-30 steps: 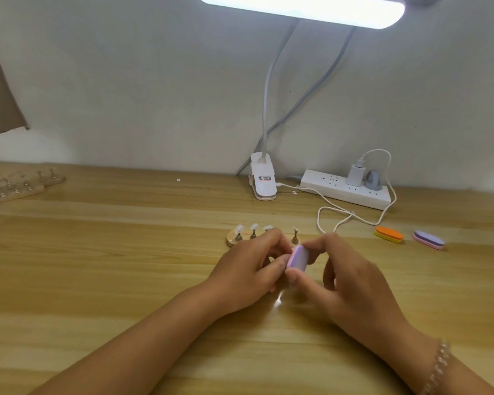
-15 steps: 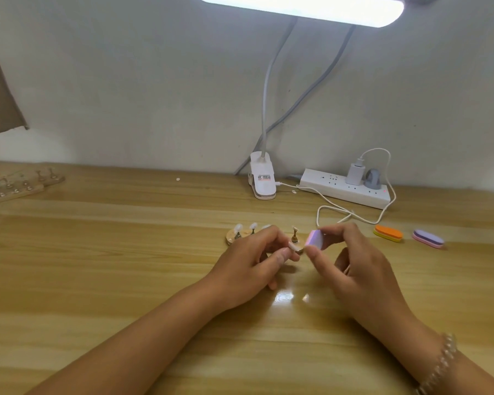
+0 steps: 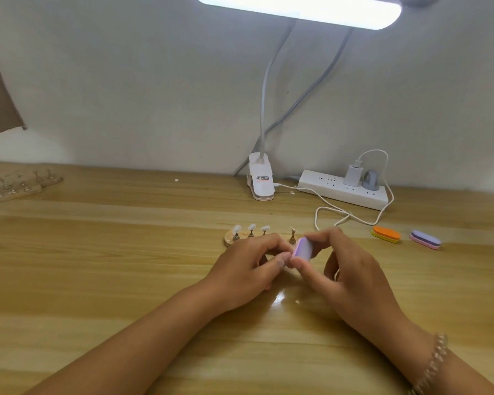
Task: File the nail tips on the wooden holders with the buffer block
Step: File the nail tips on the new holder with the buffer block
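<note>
Bracelet: on the right wrist, at the lower right of the frame, nearest my camera.
Left hand: centre of the frame. The fingers are curled in and the thumb tip is drawn against the forefinger. The pinch point is hidden behind the fingers, so I cannot tell whether it holds a nail tip or nothing.
Right hand: just right of centre, pinching the buffer block between the thumb below and the fingertips on top.
Buffer block: between the two hands, off the table, pale face turned toward me. Its long axis runs steeply from lower left to upper right. Its lower end is just beside the left thumb tip and may be touching it.
Relation I steer by: the work point lies immediately left of the block's lower end, at the left thumb. The right hand carries the tool, so I judge the stroke is its job, run along that slanted axis.
Wooden holder: just behind the left knuckles, lying left to right across the frame and partly covered by the hand.
Nail tips: three stand upright on pegs at the holder's left end. A fourth peg stands just behind the block's upper end.
Orange buffer: on the table to the right, well apart from the hands.
Purple buffer: just right of the orange one.
Power strip: farther back, right of centre, against the wall.
Lamp clip: just left of the strip.
Second holder board: at the far left edge, untouched.
</note>
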